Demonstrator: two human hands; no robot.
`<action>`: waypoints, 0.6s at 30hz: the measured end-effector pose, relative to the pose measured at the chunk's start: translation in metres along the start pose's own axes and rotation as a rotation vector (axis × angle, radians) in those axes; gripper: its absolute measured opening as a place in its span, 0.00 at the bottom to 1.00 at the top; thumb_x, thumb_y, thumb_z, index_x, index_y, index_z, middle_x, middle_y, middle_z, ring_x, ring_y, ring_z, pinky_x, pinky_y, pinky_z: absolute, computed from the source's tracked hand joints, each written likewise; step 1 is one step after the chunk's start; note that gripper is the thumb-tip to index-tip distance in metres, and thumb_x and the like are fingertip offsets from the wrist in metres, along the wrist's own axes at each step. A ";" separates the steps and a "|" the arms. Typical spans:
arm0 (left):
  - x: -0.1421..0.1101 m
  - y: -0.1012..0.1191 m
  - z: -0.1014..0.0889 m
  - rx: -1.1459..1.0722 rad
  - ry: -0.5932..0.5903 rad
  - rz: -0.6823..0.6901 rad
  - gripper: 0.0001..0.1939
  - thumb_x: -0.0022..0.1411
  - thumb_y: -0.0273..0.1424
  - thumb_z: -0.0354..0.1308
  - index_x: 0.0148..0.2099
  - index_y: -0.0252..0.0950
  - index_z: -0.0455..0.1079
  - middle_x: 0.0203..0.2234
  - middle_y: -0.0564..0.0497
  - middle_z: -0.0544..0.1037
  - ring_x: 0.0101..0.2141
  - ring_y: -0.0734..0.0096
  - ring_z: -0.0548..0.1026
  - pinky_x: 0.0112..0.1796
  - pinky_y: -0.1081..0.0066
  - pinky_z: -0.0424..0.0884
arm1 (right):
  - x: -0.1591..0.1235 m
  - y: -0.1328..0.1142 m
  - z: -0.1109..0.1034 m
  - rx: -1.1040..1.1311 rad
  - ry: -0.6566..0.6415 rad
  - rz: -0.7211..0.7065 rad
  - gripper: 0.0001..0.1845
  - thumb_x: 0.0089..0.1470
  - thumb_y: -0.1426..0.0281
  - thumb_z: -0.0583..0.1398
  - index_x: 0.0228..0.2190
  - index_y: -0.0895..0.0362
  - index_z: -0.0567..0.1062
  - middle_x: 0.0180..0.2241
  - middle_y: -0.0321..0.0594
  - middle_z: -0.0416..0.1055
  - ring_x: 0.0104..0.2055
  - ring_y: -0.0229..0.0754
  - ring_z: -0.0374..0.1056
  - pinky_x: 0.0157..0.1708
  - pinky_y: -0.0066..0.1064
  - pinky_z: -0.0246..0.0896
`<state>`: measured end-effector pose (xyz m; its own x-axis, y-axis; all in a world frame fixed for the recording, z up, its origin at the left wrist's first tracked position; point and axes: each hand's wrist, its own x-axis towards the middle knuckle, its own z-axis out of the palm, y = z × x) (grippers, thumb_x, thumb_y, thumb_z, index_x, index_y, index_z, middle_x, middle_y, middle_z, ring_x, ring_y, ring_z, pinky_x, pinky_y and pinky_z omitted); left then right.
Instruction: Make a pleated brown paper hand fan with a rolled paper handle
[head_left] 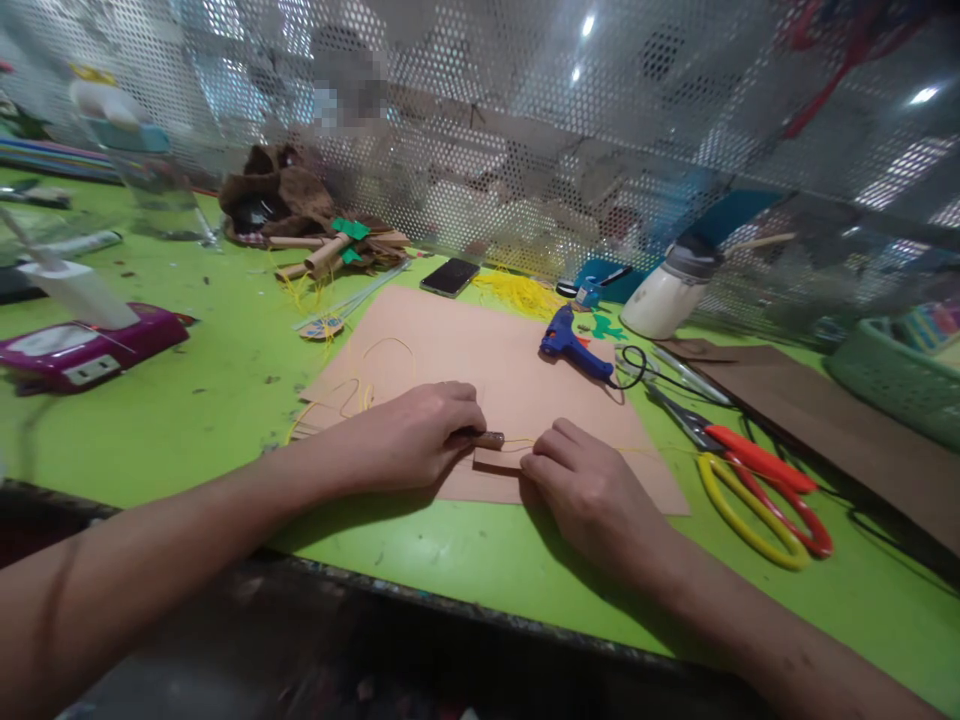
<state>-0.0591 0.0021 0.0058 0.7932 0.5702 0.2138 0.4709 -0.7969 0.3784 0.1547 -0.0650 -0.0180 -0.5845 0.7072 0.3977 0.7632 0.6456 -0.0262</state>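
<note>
My left hand [431, 430] has its fingers closed around a small rolled brown cardboard piece [491, 440]. A thin yellow string [517, 441] runs from the roll's end toward my right hand [581, 480]. Pinched in the right fingers is the end of a flat cardboard strip [495, 460], just in front of the roll. Both hands rest over a large sheet of brown paper [450, 340] on the green table. On that sheet, beyond my right hand, lies a blue glue gun [574, 345]. Scissors [750, 480] with red and yellow handles lie to the right.
A phone [450, 277] and yellow shredded strands [517, 292] lie behind the sheet. A white bottle [667, 290] leans at back right, near a green basket [900, 375]. A purple power strip [97, 345] sits left. Rolled paper tubes [330, 255] lie by a brown bag [277, 195].
</note>
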 end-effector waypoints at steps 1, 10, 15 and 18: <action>0.000 0.000 0.000 0.000 0.001 -0.001 0.11 0.66 0.27 0.50 0.40 0.34 0.74 0.32 0.48 0.72 0.34 0.69 0.70 0.36 0.70 0.66 | 0.000 0.000 0.000 0.004 -0.001 -0.002 0.14 0.57 0.81 0.54 0.21 0.61 0.71 0.24 0.40 0.63 0.30 0.40 0.54 0.28 0.33 0.48; 0.001 0.003 -0.005 0.026 -0.032 -0.021 0.11 0.66 0.27 0.50 0.37 0.34 0.74 0.31 0.48 0.71 0.34 0.69 0.70 0.36 0.70 0.65 | 0.000 -0.002 -0.003 0.032 0.014 -0.005 0.15 0.58 0.81 0.53 0.21 0.60 0.71 0.23 0.40 0.63 0.29 0.40 0.54 0.27 0.33 0.49; 0.000 0.003 -0.005 0.012 -0.025 -0.026 0.12 0.66 0.28 0.50 0.37 0.34 0.74 0.31 0.48 0.71 0.33 0.69 0.69 0.35 0.70 0.65 | 0.001 -0.003 -0.004 0.018 0.018 0.024 0.15 0.57 0.81 0.53 0.21 0.60 0.71 0.24 0.41 0.63 0.29 0.41 0.55 0.27 0.33 0.48; 0.000 0.003 -0.006 -0.002 -0.017 -0.020 0.13 0.67 0.30 0.49 0.37 0.34 0.74 0.30 0.48 0.71 0.32 0.70 0.69 0.35 0.70 0.65 | 0.001 -0.003 -0.004 0.021 0.015 0.035 0.14 0.56 0.81 0.54 0.21 0.60 0.71 0.24 0.41 0.63 0.29 0.40 0.56 0.27 0.33 0.48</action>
<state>-0.0599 0.0014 0.0120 0.7899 0.5827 0.1911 0.4860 -0.7849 0.3843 0.1530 -0.0673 -0.0140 -0.5530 0.7252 0.4103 0.7773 0.6263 -0.0594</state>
